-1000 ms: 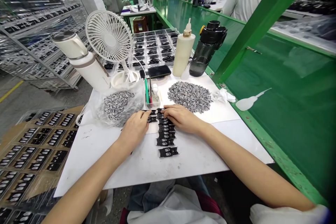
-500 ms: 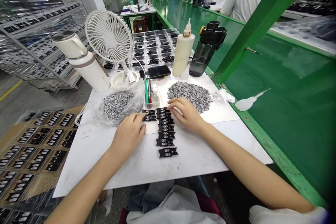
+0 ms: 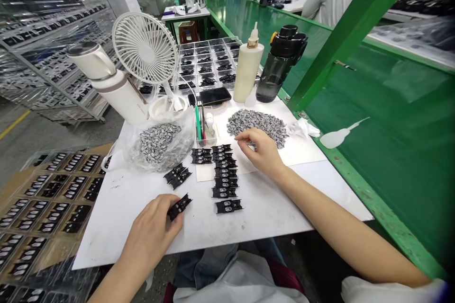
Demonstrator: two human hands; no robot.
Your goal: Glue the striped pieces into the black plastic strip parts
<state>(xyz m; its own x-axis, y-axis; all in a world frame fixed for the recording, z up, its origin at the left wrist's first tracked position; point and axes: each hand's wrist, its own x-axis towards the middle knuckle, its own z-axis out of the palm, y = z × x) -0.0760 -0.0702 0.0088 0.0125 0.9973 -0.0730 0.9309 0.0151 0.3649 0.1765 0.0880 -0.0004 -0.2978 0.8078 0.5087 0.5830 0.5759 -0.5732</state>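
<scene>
My left hand (image 3: 152, 222), low on the left of the white table, pinches a small black plastic part (image 3: 179, 207) between thumb and fingers. Just beyond it lie black parts (image 3: 177, 176) set at a slant. My right hand (image 3: 261, 151) hovers at the near edge of a pile of small grey pieces (image 3: 256, 120). Its thumb and forefinger are drawn together; whatever is between them is too small to make out. Between the hands runs a column of black parts (image 3: 225, 173) with grey ovals on them, and a separate black part (image 3: 228, 206) sits nearest me.
A plastic bag of grey pieces (image 3: 159, 144) lies left, beside a white fan (image 3: 145, 49) and a white flask (image 3: 121, 94). Behind stand a tool box (image 3: 206, 137), phone (image 3: 211, 96), squeeze bottle (image 3: 248, 73) and dark water bottle (image 3: 279, 68). A green post (image 3: 334, 52) rises at right.
My left hand has come from the top of the column down and left, and now holds a black part. Slanted black parts now lie left of the column. My right hand has shifted slightly right, off the column.
</scene>
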